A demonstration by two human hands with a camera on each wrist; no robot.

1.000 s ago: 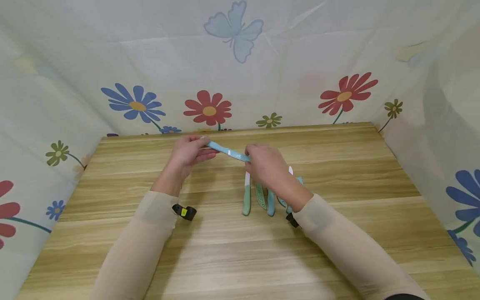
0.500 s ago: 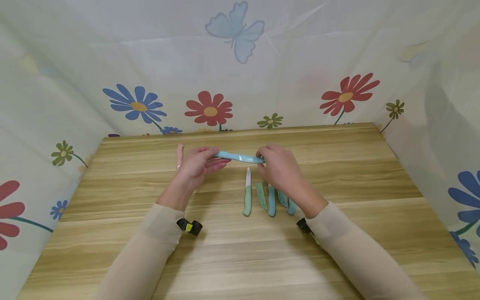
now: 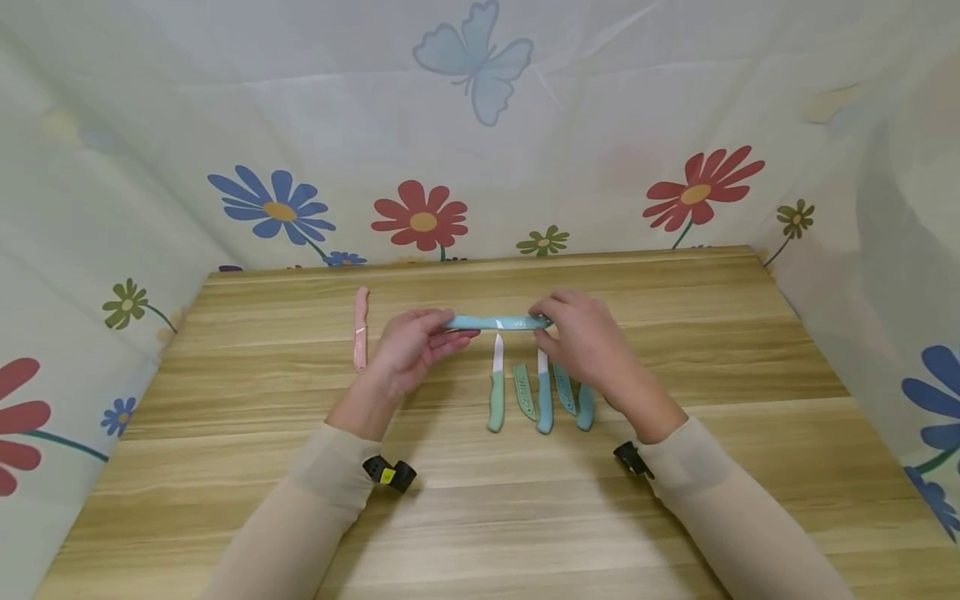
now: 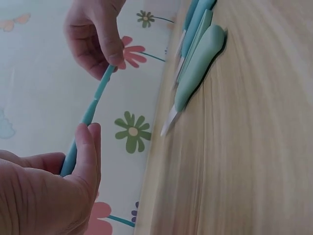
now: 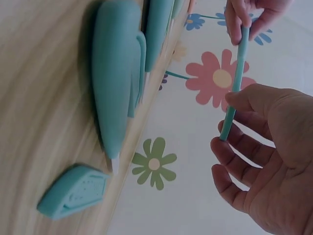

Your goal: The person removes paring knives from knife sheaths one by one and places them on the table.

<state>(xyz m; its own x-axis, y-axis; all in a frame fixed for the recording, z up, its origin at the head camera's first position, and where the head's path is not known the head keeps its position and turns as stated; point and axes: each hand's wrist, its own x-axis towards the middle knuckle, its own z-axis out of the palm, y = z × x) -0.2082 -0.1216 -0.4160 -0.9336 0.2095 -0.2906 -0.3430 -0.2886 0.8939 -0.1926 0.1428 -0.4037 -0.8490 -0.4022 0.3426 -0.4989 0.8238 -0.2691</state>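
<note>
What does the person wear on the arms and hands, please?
The left hand and right hand are gloveless. The left sleeve and right sleeve are beige, each with a greyer patch. At the left sleeve's end sits a black device with a yellow-green mark; at the right's, another black device.

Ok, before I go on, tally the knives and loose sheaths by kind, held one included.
Sheathed knives: 2 (pink knife, held blue knife)
Bare knives: 3 (green knife, middle blue knife, right blue knife)
Loose sheaths: 3 (green sheath, inner blue sheath, outer blue sheath)
Total: 8
</note>
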